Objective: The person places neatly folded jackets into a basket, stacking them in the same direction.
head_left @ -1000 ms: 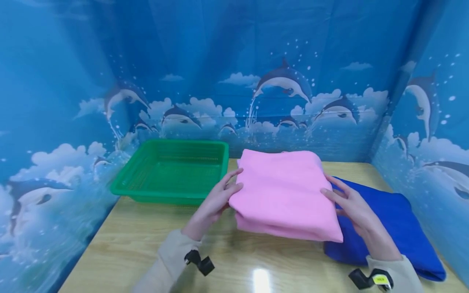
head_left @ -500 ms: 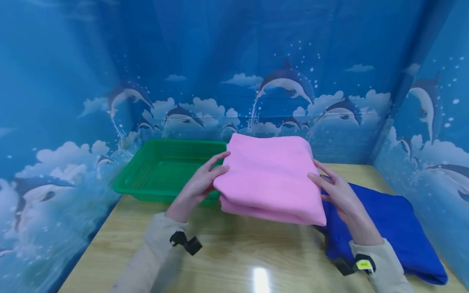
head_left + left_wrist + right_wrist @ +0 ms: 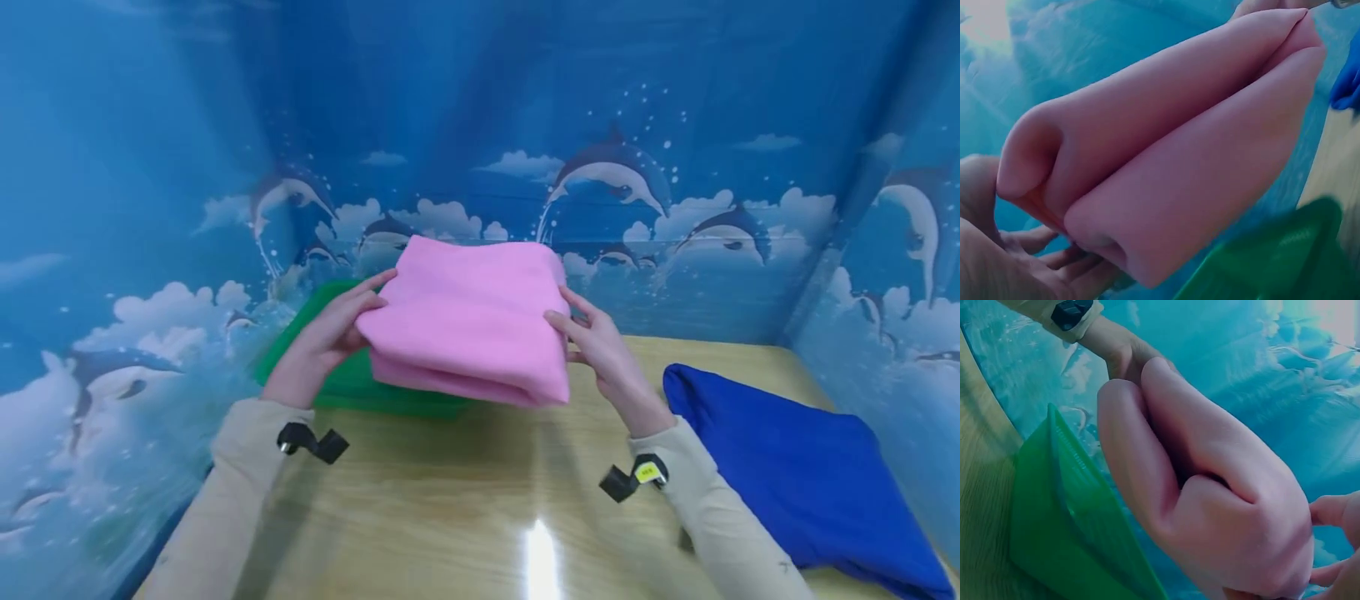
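A thick folded pink cloth (image 3: pixel 472 321) is held up between both hands in front of the green basket (image 3: pixel 427 402), hiding much of it in the head view. My left hand (image 3: pixel 330 332) grips its left side, thumb on top and fingers beneath, as the left wrist view shows. At the opposite side my right hand (image 3: pixel 603 350) holds the cloth with thumb above and fingers underneath. Thick rolled layers of the pink cloth (image 3: pixel 1210 487) show in the right wrist view, with the basket (image 3: pixel 1072 506) below.
A folded blue cloth (image 3: pixel 810 483) lies on the right part of the wooden table (image 3: pixel 450 517). Blue curtains (image 3: pixel 480 100) printed with dolphins and clouds stand along the back and both sides.
Both hands have lifted the pink cloth and carried it left, away from beside the blue cloth to over the near right part of the green basket. The head view has turned slightly left.
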A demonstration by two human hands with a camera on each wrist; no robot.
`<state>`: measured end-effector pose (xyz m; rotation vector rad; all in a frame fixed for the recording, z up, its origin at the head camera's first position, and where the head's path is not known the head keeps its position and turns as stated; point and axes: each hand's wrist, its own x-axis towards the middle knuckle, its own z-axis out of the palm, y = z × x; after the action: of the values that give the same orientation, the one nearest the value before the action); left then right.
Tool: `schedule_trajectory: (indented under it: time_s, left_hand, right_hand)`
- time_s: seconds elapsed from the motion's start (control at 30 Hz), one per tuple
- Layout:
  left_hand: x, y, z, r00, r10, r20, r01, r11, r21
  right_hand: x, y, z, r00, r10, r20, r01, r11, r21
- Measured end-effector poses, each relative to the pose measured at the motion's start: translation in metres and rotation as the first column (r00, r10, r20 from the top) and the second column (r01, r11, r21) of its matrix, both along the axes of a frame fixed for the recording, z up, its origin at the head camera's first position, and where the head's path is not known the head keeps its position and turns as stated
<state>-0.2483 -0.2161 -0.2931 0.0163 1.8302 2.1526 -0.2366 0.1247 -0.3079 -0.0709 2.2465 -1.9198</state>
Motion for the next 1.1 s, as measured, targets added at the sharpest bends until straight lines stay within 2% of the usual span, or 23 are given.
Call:
schedule_trajectory:
  time_s: [0.17, 0.33, 0.43, 0.53, 0.7, 0.9, 1.0, 1.1]
  left_hand:
    - [-0.014, -0.034, -0.004, 0.999, 0.005, -0.032, -0.004, 1.000, 0.027]
    - [-0.027, -0.064, -0.008, 0.996, 0.042, -0.080, -0.044, 0.999, -0.016]
    - [-0.028, -0.080, -0.012, 0.994, 0.064, -0.086, -0.069, 0.997, -0.046]
    - [-0.025, -0.092, -0.021, 0.995, 0.087, -0.054, -0.090, 0.994, -0.060]
    - [-0.024, -0.105, -0.042, 0.995, 0.096, 0.013, -0.095, 0.992, -0.086]
    - [-0.028, -0.109, -0.059, 0.995, 0.082, 0.062, -0.076, 0.992, -0.098]
    - [-0.032, -0.109, -0.066, 0.991, 0.101, 0.084, -0.088, 0.986, -0.144]
    - [-0.039, -0.112, -0.077, 0.988, 0.121, 0.098, -0.101, 0.977, -0.190]
  right_hand:
    - [-0.021, -0.036, -0.002, 1.000, -0.004, -0.013, 0.003, 0.999, -0.037]
    - [-0.036, -0.073, -0.012, 0.998, 0.046, -0.047, -0.050, 0.995, -0.084]
    - [-0.040, -0.094, -0.026, 0.993, 0.089, -0.075, -0.095, 0.992, -0.080]
    - [-0.042, -0.111, -0.042, 0.991, 0.105, -0.083, -0.108, 0.994, -0.032]
    - [-0.044, -0.128, -0.062, 0.992, 0.119, -0.049, -0.118, 0.993, 0.023]
    - [-0.049, -0.137, -0.071, 0.989, 0.142, -0.032, -0.140, 0.989, 0.050]
    - [-0.049, -0.140, -0.072, 0.987, 0.153, -0.052, -0.147, 0.983, 0.106]
    - [-0.049, -0.144, -0.076, 0.979, 0.183, -0.085, -0.161, 0.964, 0.212]
